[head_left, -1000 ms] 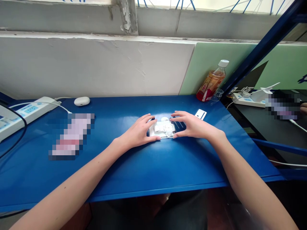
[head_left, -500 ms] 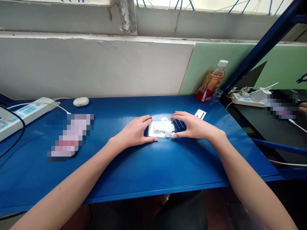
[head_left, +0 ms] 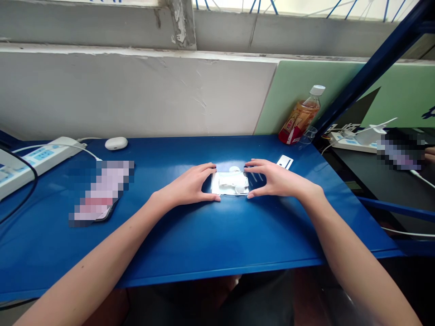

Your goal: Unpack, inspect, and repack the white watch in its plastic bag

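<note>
Flat on the blue desk point(head_left: 190, 235) lies a small packet point(head_left: 224, 183), clear and shiny at its edges. White pieces show in it, some of them rounded; their kind is too small and glaring to tell. At the packet's left end is my left hand point(head_left: 192, 183), thumb and fingers spread in a C shape. My right hand point(head_left: 272, 178) mirrors it at the right end, also with thumb and fingers apart. The fingertips are at the packet's corners; whether they touch it I cannot tell.
A white card-like piece point(head_left: 284, 162) lies beyond my right hand. Back right stands a drink bottle point(head_left: 299, 120). On the left are a phone point(head_left: 102, 190), a white earbud case point(head_left: 116, 143) and a power strip point(head_left: 44, 156). Blue framing point(head_left: 367, 68) rises at the right.
The thumbs have drawn slightly apart, the left one a little to the left and the right one a little to the right. The packet stays in place on the desk.
</note>
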Motion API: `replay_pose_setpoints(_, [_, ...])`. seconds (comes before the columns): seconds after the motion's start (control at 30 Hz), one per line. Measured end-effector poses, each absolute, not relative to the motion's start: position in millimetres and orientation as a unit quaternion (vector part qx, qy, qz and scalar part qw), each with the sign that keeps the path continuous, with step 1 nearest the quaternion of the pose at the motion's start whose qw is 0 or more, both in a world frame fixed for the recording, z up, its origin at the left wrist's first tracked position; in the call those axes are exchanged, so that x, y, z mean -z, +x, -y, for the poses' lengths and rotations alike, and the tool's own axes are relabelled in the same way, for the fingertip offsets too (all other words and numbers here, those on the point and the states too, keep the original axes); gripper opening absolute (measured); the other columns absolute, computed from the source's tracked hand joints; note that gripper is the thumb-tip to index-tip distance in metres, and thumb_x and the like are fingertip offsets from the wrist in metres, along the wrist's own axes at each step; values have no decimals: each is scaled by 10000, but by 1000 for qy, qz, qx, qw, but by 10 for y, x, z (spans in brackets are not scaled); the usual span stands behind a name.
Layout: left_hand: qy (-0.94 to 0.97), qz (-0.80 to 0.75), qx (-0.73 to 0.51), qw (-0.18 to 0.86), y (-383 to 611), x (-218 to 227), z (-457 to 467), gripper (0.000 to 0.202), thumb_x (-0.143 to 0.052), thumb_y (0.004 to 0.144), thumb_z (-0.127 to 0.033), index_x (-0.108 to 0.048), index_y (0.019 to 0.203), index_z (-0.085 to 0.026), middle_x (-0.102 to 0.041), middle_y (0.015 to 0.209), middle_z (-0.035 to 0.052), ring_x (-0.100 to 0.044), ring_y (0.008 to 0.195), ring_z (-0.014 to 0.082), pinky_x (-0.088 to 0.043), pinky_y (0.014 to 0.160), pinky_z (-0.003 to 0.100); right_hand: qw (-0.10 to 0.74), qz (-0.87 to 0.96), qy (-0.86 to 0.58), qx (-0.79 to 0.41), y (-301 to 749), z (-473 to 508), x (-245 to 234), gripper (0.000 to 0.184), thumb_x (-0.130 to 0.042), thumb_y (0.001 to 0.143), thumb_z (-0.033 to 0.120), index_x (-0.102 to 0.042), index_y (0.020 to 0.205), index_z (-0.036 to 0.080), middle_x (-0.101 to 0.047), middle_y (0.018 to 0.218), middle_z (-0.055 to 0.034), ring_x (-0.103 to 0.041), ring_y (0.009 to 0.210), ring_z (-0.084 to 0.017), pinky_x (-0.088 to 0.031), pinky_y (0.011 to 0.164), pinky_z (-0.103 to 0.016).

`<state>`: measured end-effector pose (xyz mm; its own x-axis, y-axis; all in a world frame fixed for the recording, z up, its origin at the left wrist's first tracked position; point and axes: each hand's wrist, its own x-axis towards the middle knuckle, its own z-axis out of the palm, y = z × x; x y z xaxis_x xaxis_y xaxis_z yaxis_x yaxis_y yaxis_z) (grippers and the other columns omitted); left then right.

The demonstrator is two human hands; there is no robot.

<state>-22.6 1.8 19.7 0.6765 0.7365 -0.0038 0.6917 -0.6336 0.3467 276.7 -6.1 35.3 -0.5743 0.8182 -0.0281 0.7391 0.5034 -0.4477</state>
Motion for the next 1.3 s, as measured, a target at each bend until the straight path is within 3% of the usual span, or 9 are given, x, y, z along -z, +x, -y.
replay_pose_setpoints(0.4, [905,-390,-78,151,-222,-190,5,862,-626,813,-726,-493,1443,-153,-444,1534,172,-416,1414,352,-369,1140,441,98,872,-443,-184,2752,99,-359,854,-755,729,612,-541,1423,162,-507,1482,-181,-437,1402,-358,-392,1143,-501])
replay_pose_setpoints(0.57, [907,-384,-93,145,-214,-170,10,828,-624,830,-692,-500,1440,-147,-457,1518,189,-432,1396,375,-369,1131,478,100,874,-437,-189,2703,110,-371,767,-758,741,590,-602,1375,188,-529,1467,-175,-460,1382,-374,-415,1117,-532])
replay_pose_setpoints(0.8, [909,-383,-101,126,-179,-135,55,822,-598,877,-639,-442,1476,-97,-436,1519,223,-410,1402,386,-367,1130,503,91,879,-429,-186,2682,87,-341,761,-743,763,589,-612,1364,140,-545,1447,-198,-463,1375,-386,-412,1122,-528])
replay_pose_setpoints(0.9, [913,-367,-125,126,-130,-125,96,764,-612,896,-566,-419,1491,-127,-430,1529,206,-408,1405,376,-371,1128,512,97,882,-424,-182,2680,90,-327,736,-713,790,595,-618,1357,136,-551,1439,-205,-471,1367,-394,-416,1116,-538])
replay_pose_setpoints(1.07, [923,-331,-141,134,-69,-89,113,527,-435,1027,-440,-423,1488,-185,-495,1500,146,-431,1409,308,-341,1160,515,98,887,-419,-167,2685,112,-338,699,-645,839,617,-621,1351,142,-554,1436,-202,-459,1381,-388,-415,1113,-531])
replay_pose_setpoints(1.2, [927,-328,-137,122,-67,-73,93,503,-313,1070,-408,-394,1511,-179,-464,1528,140,-407,1432,286,-325,1173,506,115,890,-409,-165,2667,139,-380,765,-703,792,621,-583,1390,160,-544,1448,-194,-495,1350,-373,-436,1094,-515])
replay_pose_setpoints(1.3, [931,-321,-144,101,-80,-66,77,464,-272,1082,-348,-416,1506,-230,-485,1514,125,-441,1412,280,-362,1141,512,151,898,-380,-159,2634,146,-385,584,-716,839,504,-635,1333,204,-625,1365,-143,-594,1237,-323,-492,1028,-462])
